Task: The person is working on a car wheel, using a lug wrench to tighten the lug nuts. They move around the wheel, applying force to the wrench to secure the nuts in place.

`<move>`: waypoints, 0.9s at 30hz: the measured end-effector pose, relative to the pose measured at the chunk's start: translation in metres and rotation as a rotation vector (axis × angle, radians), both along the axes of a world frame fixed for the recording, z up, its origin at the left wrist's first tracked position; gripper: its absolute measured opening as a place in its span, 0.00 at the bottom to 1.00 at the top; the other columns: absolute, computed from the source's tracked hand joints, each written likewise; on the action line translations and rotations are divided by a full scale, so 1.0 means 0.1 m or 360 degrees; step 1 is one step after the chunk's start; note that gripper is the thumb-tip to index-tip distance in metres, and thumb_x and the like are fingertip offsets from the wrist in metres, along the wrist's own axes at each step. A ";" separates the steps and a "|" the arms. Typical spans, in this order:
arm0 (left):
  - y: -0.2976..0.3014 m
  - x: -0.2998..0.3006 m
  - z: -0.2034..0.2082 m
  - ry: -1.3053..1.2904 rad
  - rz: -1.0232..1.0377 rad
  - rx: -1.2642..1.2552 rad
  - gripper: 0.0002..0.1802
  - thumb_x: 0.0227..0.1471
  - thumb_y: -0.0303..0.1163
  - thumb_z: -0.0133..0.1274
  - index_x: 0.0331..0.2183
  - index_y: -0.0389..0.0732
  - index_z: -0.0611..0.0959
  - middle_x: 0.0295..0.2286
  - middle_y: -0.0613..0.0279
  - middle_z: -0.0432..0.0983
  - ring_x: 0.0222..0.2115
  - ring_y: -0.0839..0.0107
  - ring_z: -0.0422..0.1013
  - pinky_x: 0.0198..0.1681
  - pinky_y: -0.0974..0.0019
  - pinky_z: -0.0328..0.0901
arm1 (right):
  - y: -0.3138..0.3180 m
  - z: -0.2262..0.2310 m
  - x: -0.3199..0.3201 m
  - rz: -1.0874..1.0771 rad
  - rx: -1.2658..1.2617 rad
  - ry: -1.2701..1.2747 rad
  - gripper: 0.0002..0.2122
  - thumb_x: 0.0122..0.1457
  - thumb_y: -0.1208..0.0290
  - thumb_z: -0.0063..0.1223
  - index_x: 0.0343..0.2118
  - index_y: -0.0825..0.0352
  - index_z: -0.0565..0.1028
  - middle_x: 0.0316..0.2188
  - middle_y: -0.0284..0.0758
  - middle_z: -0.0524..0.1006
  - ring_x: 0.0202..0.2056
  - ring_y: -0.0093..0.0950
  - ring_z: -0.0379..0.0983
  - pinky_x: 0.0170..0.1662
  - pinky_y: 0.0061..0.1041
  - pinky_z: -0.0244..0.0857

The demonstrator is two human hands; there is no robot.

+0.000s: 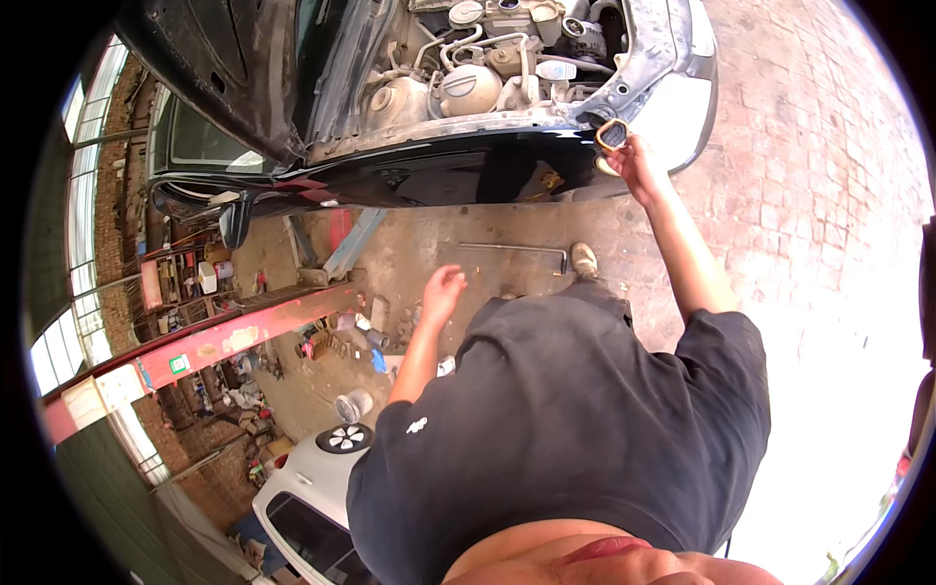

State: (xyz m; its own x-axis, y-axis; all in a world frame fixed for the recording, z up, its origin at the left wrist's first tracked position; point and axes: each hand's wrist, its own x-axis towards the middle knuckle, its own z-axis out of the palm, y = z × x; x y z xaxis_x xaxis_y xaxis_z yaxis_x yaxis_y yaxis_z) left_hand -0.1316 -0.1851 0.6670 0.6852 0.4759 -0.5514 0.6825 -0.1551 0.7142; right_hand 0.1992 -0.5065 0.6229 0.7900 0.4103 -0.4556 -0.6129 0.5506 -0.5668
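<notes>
My right hand (641, 172) is raised at the front corner of a black car (458, 168), with the arm stretched forward. Its fingers pinch a small ring-shaped thing (602, 143) with an orange-brown rim and a dark middle; its exact kind is unclear. This ring is right by the fender's front end, beside the headlight area, and I cannot tell whether it touches the car. Lower and to the left, my left hand (445, 291) hangs in the air with loosely bent fingers and nothing visible in it.
The hood (219, 73) stands raised over the engine bay (487, 73). Left of me are a red lift beam (234, 336), a bucket (353, 405) and scattered parts. A white car (317, 478) stands at lower left. A thin metal bar (507, 248) lies on the floor near my shoe (583, 258).
</notes>
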 end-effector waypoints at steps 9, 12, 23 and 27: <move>-1.69 1.96 0.84 -0.0498 -0.1024 0.0179 0.24 0.51 0.37 0.56 0.47 0.35 0.72 0.40 0.57 0.73 0.41 0.72 0.69 0.45 0.67 0.65 | -0.11 0.43 -1.15 -0.0044 -0.0201 -0.0709 0.03 0.62 0.75 0.43 0.32 0.67 0.67 0.26 0.28 0.73 0.28 0.15 0.67 0.32 0.15 0.62; -1.86 2.06 0.69 -0.0198 -0.0975 -0.0270 0.16 0.54 0.31 0.53 0.43 0.33 0.75 0.34 0.62 0.76 0.34 0.77 0.71 0.40 0.72 0.67 | -0.32 0.44 -1.26 0.0059 -0.0451 -0.0805 0.01 0.60 0.77 0.45 0.32 0.68 0.67 0.26 0.28 0.72 0.29 0.15 0.68 0.34 0.16 0.63; -2.13 1.79 0.57 -0.0778 -0.1644 0.0359 0.09 0.43 0.21 0.53 0.32 0.32 0.77 0.34 0.52 0.74 0.34 0.62 0.73 0.37 0.65 0.68 | -0.42 0.12 -1.76 -0.0296 -0.0265 -0.0354 0.05 0.58 0.80 0.46 0.37 0.70 0.68 0.33 0.32 0.74 0.35 0.17 0.70 0.40 0.20 0.66; -1.95 1.67 0.71 -0.1011 -0.1786 0.0467 0.10 0.40 0.23 0.53 0.30 0.33 0.73 0.34 0.51 0.72 0.35 0.55 0.71 0.38 0.61 0.67 | -0.31 0.01 -1.82 -0.0425 -0.0540 -0.0399 0.07 0.56 0.86 0.38 0.35 0.70 0.67 0.31 0.32 0.74 0.33 0.16 0.69 0.39 0.17 0.64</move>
State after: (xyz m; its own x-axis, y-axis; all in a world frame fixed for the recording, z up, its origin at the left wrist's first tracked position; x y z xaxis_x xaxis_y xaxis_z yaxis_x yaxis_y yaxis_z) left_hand 0.0358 -0.3803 0.7377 0.8821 -0.4697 0.0351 -0.3557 -0.6155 0.7033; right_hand 0.0170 -0.5380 0.6242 0.9496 0.0400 -0.3108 -0.2973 0.4288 -0.8531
